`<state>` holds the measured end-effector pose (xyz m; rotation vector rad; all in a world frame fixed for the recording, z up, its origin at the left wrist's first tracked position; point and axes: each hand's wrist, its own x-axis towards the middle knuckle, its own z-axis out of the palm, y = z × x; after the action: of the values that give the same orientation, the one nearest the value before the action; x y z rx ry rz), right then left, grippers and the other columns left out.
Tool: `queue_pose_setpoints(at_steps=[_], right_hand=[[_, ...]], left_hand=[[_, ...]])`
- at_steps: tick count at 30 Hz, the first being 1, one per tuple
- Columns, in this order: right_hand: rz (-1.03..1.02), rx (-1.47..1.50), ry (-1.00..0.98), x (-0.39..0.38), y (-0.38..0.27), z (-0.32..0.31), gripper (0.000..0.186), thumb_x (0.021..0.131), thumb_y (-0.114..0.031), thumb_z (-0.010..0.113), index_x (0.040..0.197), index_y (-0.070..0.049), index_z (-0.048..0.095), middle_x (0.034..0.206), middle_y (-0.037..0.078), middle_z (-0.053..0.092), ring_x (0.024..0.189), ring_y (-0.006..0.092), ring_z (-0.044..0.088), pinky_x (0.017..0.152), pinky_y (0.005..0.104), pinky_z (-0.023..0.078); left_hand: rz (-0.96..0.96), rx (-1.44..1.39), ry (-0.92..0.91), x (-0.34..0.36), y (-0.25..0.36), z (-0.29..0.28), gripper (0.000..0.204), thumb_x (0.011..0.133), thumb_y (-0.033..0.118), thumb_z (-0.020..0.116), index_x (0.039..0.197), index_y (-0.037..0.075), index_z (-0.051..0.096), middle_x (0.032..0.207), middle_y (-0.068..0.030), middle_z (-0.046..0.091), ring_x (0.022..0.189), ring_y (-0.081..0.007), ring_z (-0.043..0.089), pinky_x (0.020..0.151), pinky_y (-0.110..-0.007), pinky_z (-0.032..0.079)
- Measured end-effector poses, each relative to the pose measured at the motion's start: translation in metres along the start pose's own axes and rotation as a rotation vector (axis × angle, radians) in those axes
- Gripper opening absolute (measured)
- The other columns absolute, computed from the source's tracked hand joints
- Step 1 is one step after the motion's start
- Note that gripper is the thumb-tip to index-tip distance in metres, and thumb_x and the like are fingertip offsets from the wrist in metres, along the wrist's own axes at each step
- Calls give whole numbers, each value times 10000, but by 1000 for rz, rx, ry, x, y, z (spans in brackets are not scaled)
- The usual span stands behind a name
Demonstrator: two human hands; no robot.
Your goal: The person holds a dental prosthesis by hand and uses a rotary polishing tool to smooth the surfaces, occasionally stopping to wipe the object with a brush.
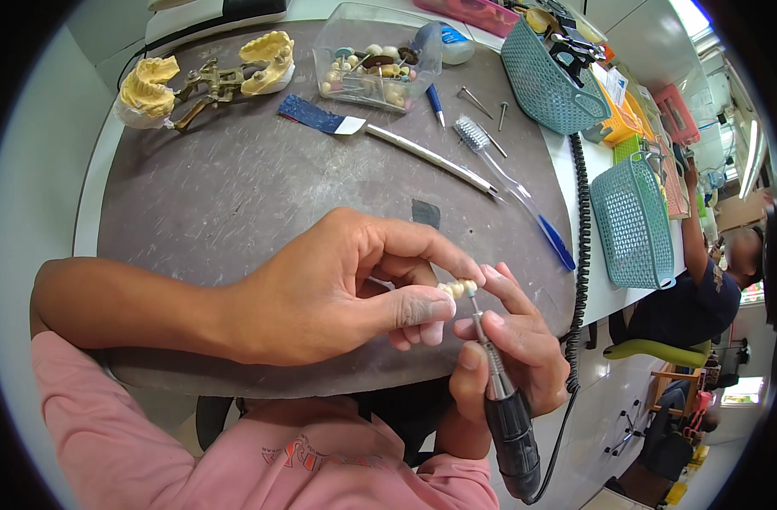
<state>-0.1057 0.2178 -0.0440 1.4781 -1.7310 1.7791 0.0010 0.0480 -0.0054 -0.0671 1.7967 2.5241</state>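
Between the thumb and forefinger of my left hand (354, 293) is a short dental bridge (456, 290), a row of cream tooth shapes. My right hand (524, 348) grips a rotary handpiece (506, 416) with a black body and a metal nose. Its small pale bur tip (471, 291) is at the right end of the bridge and seems to touch it. White dust coats my left thumb and fingertips. Both hands are close together over the mat's front right part.
On the grey mat (235, 212) lie a toothbrush (516, 191), a silver pen-like tool (431, 160), a blue-and-white strip (320, 116) and loose burs (476, 102). Behind are yellow dental casts (269, 64) on an articulator and a clear bin (376, 81). Teal baskets (631, 221), a coiled cord (580, 221) and another person (690, 297) are right.
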Motion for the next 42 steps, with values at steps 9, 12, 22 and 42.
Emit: queue_pose_setpoints(at_steps=[9,12,22,42], right_hand=[[16,7,39,-1,1,-1,227,745,-41,763,929,-26,631,707,109,704,901,374,719,885,537,536],[26,4,3,0,-1,-2,231,745,-56,772,933,-38,639,717,103,708,920,379,714,894,543,530],[-32,-24,-82,0,0,-7,229,750,-100,789,935,-65,657,728,95,714,988,387,695,914,550,520],[-13,-26,-85,2,-2,-4,215,748,-96,799,914,-61,667,724,95,712,965,379,703,910,543,524]], left_hand=[[9,2,8,1,0,1,328,963,99,598,1260,-37,560,910,-80,663,819,-102,644,719,-241,544],[23,-1,-4,1,-3,0,324,963,94,597,1257,-37,562,927,-83,660,824,-108,648,722,-243,547],[-15,-5,8,0,1,-1,330,949,96,624,1237,-47,554,899,-103,698,834,-123,672,732,-249,552],[13,-43,-7,1,-3,-1,325,968,122,602,1239,-51,556,872,-93,686,818,-110,657,710,-240,544]])
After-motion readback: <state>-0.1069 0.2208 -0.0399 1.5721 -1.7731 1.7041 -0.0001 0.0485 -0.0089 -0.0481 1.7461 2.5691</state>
